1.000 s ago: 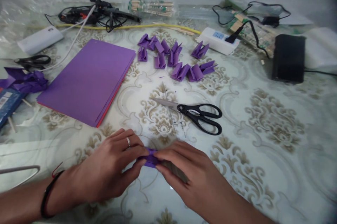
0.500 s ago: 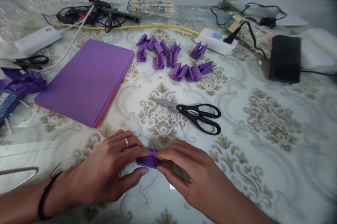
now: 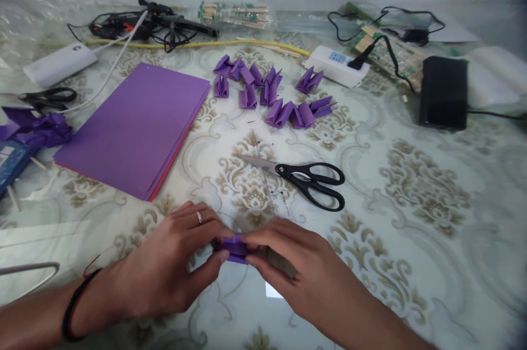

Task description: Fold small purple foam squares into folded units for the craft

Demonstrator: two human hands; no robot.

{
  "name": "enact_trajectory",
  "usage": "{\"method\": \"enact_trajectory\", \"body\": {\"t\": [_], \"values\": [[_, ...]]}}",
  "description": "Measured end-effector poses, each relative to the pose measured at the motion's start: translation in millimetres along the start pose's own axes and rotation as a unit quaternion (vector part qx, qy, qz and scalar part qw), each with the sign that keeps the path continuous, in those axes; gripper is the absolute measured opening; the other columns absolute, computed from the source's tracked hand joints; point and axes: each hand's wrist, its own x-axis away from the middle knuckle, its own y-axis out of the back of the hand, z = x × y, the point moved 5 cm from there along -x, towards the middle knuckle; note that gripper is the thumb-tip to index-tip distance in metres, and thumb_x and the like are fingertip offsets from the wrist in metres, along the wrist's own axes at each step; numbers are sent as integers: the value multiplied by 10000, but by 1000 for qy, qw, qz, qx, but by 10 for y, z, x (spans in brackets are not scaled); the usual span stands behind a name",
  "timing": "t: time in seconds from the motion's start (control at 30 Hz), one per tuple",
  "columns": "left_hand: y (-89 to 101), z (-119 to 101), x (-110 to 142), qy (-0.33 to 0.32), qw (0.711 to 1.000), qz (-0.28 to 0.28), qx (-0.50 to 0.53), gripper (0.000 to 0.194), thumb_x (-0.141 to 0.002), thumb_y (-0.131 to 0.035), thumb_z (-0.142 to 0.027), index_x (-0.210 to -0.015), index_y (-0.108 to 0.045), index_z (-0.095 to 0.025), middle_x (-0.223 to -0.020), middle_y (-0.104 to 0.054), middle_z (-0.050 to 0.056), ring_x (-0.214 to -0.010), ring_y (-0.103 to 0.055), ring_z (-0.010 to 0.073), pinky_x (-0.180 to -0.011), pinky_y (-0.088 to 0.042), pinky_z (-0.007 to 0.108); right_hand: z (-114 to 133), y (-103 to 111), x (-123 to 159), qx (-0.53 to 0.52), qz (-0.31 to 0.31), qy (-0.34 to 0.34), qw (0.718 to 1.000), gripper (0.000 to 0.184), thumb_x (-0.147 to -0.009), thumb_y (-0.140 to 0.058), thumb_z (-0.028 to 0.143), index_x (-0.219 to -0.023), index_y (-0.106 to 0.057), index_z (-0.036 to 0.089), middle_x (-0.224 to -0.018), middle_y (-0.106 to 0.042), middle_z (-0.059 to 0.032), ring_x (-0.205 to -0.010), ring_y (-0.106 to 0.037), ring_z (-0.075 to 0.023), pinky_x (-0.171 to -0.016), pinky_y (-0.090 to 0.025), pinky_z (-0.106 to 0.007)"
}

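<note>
A small folded strip of purple paper (image 3: 236, 250) lies between my two hands, low in the middle of the head view. My left hand (image 3: 181, 257) pinches its left end, with the thumb at the near edge and the fingers at the far edge. At the other end, my right hand (image 3: 294, 267) grips the paper between thumb and index finger. Fingertips cover both ends of it. Beyond my hands rest black-handled scissors (image 3: 310, 177), blades pointing left. Several folded purple paper pieces (image 3: 269, 86) stand farther back.
A stack of purple sheets (image 3: 135, 125), with red beneath, lies at left. Crumpled purple paper (image 3: 45, 129) and a second pair of scissors (image 3: 51, 97) sit at far left. Along the back are a power strip (image 3: 337, 65), a yellow cable (image 3: 197, 44) and a black box (image 3: 443, 92).
My left thumb has moved up and right onto the near edge of the folded paper, closing the gap there. My right hand has hardly moved.
</note>
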Motion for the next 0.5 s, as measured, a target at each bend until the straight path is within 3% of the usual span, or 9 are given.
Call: {"method": "enact_trajectory", "body": {"t": [0.13, 0.5], "values": [[-7, 22, -17, 11, 1000, 1, 10, 148, -1010, -586, -114, -1062, -694, -200, -954, -770, 44, -883, -694, 223, -842, -569, 405, -16, 16, -19, 0, -1, -25, 1000, 242, -971, -717, 47, -1095, -769, 249, -919, -785, 23, -842, -746, -179, -763, -561, -293], [-69, 124, 13, 21, 999, -40, 9, 195, -1053, -562, -122, -1095, -711, -241, -942, -751, 33, -893, -689, 232, -810, -569, 389, -45, -74, -22, 19, -21, -2, 1000, 188, -1047, -600, 108, -1078, -748, 220, -899, -740, -6, -812, -706, -194, -760, -558, -326]]}}
